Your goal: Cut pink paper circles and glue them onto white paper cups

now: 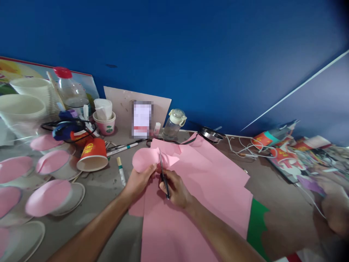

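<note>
Between my hands is a piece of pink paper [141,159] with a rounded left side and a ragged strip at its right. My left hand [141,182] pinches its lower edge, thumb on top. Black-handled scissors [164,178] are gripped in my right hand [176,189], their blades pointing away from me at the paper's right part. Whether the blades are fully closed is hard to see. Under both hands lie large pink sheets [207,182], overlapping one another, with a green sheet [257,225] showing beneath their right edge.
At left stand paper cups with pink paper rounds [49,198], a tipped red cup [94,154] and a red-capped bottle [71,91]. Behind are a blurred screen [142,118] and a glass jar [174,123]. White cables [240,147] and another person's arm [338,211] are at right.
</note>
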`<state>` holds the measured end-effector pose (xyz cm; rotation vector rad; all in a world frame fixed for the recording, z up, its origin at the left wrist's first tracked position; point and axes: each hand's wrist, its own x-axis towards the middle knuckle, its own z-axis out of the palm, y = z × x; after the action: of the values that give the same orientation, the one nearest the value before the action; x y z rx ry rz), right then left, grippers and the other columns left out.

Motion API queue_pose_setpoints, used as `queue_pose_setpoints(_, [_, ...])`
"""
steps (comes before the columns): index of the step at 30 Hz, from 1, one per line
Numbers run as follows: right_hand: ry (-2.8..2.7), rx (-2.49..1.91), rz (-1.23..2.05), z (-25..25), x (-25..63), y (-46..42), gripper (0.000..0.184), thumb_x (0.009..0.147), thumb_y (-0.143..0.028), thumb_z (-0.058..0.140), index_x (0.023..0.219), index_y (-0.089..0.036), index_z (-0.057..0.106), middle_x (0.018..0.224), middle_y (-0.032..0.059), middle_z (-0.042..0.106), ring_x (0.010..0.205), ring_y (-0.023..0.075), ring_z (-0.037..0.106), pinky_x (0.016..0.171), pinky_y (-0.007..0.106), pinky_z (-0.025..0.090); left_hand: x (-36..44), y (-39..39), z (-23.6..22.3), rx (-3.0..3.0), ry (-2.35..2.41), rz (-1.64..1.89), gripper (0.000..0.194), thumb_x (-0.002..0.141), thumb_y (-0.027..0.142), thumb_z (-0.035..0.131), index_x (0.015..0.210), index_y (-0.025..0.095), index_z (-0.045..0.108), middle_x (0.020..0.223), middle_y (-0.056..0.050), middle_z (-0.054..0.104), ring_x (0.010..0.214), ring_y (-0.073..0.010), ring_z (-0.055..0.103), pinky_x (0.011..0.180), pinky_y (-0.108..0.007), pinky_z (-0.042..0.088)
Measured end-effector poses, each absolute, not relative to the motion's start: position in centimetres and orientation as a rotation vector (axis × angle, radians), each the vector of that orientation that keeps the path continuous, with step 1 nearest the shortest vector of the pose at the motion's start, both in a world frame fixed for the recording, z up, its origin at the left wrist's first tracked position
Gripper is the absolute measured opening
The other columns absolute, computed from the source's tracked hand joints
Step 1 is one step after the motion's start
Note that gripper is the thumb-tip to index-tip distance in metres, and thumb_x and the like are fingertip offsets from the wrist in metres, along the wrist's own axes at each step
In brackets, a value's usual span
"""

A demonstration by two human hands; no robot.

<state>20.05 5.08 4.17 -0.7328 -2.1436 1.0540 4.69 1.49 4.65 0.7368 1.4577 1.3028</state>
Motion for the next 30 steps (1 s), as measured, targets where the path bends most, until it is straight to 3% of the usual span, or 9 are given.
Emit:
queue_pose_setpoints(4, [-2.176,-0.747,1.044,4.1,20.0,5.2,0.016,0.086,-0.027,0.051,0.095,-0.017,0.059,0.066,0.0004,0.055,0.058,0.0135,0.049,0.058,0.025,0.041,4.8,1.5,4.8,0.820,1.469,1.277,0.036,0.072,0.047,0.064,0.085,0.014,0.067,0.082,-0.007,0.069,0.075,-0.0197,0.061,0.069,-0.030,0.049])
queue_pose_setpoints(8, [-2.151,-0.764,1.050,3.9,19.9,5.2,0.015,0.088,-0.032,0.049,0.084,-0.018,0.054,0.065,0.0001,0.052,0.059,0.0132,0.045,0.056,0.025,0.038,4.9,1.4,5.1,0.888,1.499,1.247,0.040,0.073,0.049,0.060,0.090,0.013,0.067,0.093,-0.010,0.071,0.088,-0.0237,0.062,0.079,-0.033,0.050])
queue_pose_setpoints(18, [-2.118,-0.747,1.126,4.0,19.8,5.1,0.014,0.088,-0.031,0.048,0.085,-0.018,0.053,0.062,-0.0016,0.048,0.056,0.0121,0.042,0.054,0.025,0.036,4.9,1.3,5.4,0.923,1.500,1.265,0.038,0.073,0.049,0.058,0.084,0.014,0.068,0.090,-0.010,0.072,0.086,-0.0233,0.064,0.080,-0.033,0.051])
queue_pose_setpoints(30, [-2.132,-0.764,1.092,3.9,19.8,5.0,0.015,0.088,-0.032,0.047,0.081,-0.019,0.051,0.063,-0.0009,0.048,0.058,0.0131,0.043,0.055,0.026,0.037,5.1,1.2,6.1,0.881,1.557,1.231,0.038,0.069,0.051,0.059,0.078,0.015,0.067,0.080,-0.009,0.069,0.075,-0.0228,0.060,0.068,-0.032,0.051])
